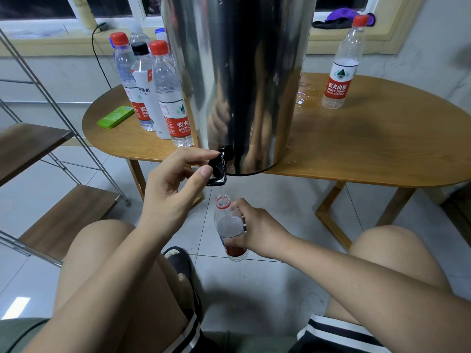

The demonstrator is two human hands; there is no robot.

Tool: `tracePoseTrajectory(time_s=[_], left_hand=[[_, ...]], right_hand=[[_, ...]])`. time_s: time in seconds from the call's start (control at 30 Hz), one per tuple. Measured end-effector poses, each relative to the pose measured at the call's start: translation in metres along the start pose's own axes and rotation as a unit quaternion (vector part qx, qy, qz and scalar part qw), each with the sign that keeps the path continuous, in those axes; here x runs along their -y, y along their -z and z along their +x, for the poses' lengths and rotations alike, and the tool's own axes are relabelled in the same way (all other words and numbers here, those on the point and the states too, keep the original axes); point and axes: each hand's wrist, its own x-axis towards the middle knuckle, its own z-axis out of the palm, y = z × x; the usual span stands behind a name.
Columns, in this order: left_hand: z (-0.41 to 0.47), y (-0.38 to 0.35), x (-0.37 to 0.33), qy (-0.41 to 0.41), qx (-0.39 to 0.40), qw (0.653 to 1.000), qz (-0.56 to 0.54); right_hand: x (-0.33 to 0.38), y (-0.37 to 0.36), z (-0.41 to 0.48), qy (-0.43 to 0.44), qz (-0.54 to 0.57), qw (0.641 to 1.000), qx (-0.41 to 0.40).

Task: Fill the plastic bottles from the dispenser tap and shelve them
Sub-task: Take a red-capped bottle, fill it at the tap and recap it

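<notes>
1. The fingers (204, 171) of the left hand (170, 189) are pinching the black tap (218, 169), index finger on top and thumb at the side. The other fingers are curling loosely underneath and holding nothing. The pinch is presumably holding the lever open, since a thin stream is running out of the spout.

2. The fingers (235, 205) of the right hand (257, 228) are wrapping round the shoulder of the uncapped bottle (229, 225). They are holding it in the air below the surface edge, its mouth directly under the spout so that the stream is dropping straight in. The grip high on the body is likely there to steady the narrow neck against the flow. The water level is hard to read through the label.

3. The steel dispenser (242, 72) is standing at the front edge of the wooden surface (369, 149), with the tap overhanging the floor, which is leaving room for a bottle beneath.

4. A cluster of capped bottles (163, 85) is standing just left of the dispenser, and a lone bottle (340, 70) with a red cap is standing well apart on the right. I cannot tell which of these are full.

5. A puddle (303, 95) is lying beside the dispenser's right flank, so slips and drips are a risk here.

6. The shelves (63, 217) are waiting at the left, within reach, showing no bottles.
</notes>
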Motion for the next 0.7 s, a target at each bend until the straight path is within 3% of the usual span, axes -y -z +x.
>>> tracePoseTrajectory(time_s=[0.7], left_hand=[[-0.0004,0.0006,0.0018,0.0,0.003,1.0,-0.001]], right_hand=[[0.0,0.0018,0.001,0.005,-0.018,1.0,-0.011]])
